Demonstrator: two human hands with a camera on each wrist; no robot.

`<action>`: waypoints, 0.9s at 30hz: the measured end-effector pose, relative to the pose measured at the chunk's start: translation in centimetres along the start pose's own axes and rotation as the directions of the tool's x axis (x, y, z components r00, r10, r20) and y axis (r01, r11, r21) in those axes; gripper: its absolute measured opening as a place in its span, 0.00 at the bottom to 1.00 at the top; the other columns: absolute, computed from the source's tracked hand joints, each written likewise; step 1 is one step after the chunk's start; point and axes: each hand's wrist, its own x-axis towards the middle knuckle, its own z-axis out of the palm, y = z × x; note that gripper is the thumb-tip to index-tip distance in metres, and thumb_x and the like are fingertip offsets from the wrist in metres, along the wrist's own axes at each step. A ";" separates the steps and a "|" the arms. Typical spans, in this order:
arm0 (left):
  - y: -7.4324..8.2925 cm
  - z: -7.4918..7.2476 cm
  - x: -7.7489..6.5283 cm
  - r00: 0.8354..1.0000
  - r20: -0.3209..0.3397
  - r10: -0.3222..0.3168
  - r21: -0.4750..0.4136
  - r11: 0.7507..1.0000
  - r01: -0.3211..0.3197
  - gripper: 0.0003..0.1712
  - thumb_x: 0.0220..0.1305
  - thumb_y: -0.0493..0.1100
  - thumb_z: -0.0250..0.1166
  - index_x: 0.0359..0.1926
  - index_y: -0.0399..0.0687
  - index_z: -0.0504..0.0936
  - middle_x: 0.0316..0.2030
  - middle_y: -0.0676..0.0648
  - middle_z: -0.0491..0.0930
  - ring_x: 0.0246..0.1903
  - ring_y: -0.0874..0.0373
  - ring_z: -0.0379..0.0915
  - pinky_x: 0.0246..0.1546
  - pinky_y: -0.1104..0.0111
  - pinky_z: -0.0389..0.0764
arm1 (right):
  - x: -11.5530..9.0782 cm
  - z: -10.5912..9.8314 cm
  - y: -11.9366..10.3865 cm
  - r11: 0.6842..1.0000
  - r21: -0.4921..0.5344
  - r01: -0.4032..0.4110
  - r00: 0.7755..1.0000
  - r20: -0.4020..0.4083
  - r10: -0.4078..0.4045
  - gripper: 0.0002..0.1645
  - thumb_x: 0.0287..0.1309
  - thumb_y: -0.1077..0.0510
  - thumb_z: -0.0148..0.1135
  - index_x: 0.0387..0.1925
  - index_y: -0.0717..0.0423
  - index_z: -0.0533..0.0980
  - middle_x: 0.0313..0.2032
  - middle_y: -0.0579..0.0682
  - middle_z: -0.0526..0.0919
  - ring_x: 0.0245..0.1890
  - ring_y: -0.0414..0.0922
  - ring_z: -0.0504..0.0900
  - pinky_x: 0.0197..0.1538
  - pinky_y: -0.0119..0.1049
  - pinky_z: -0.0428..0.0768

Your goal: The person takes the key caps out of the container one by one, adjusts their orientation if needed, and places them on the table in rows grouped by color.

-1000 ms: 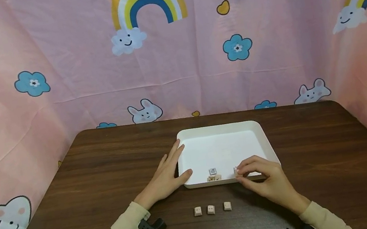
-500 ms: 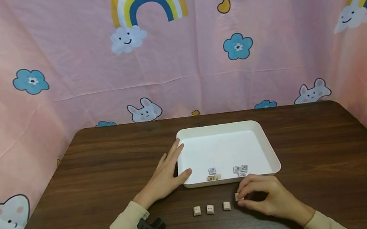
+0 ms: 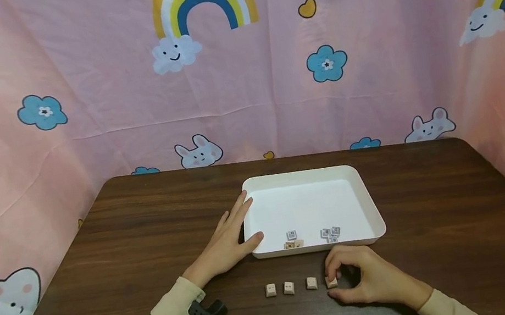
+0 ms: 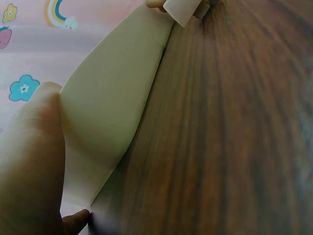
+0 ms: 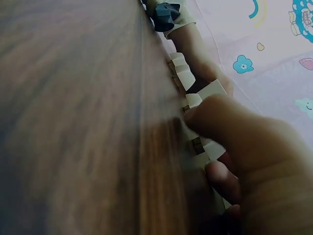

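Note:
My right hand (image 3: 372,275) pinches a small cream keycap (image 3: 331,282) between thumb and fingers, low at the tabletop. To its left, three more keycaps (image 3: 311,283) stand in a row in front of the white tray (image 3: 310,203). In the right wrist view the pinched keycap (image 5: 213,149) shows partly behind the thumb. My left hand (image 3: 224,246) lies at the tray's left side, fingers straight along its rim and thumb at the front corner. The left wrist view shows the tray's outer wall (image 4: 112,88) beside a finger.
Inside the tray, along its front wall, lie two small clusters of keycaps, a left one (image 3: 292,235) and a right one (image 3: 335,231). The dark wooden table (image 3: 441,204) extends around the tray. A pink patterned curtain (image 3: 241,87) hangs behind it.
My right hand has carried a keycap out of the tray toward me and down to the right end of the row. The left hand has stayed at the tray.

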 end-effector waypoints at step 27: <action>-0.1 0.0 0.1 1.000 0.000 0.011 0.010 1.000 -0.011 0.48 0.73 0.60 0.59 0.83 0.52 0.46 0.83 0.50 0.35 0.79 0.43 0.45 0.76 0.37 0.39 | 4.6 -0.7 -1.5 0.873 -0.471 -0.126 0.987 0.026 0.157 0.29 0.61 0.46 0.70 0.64 0.40 0.77 0.58 0.37 0.82 0.57 0.38 0.81 0.56 0.44 0.82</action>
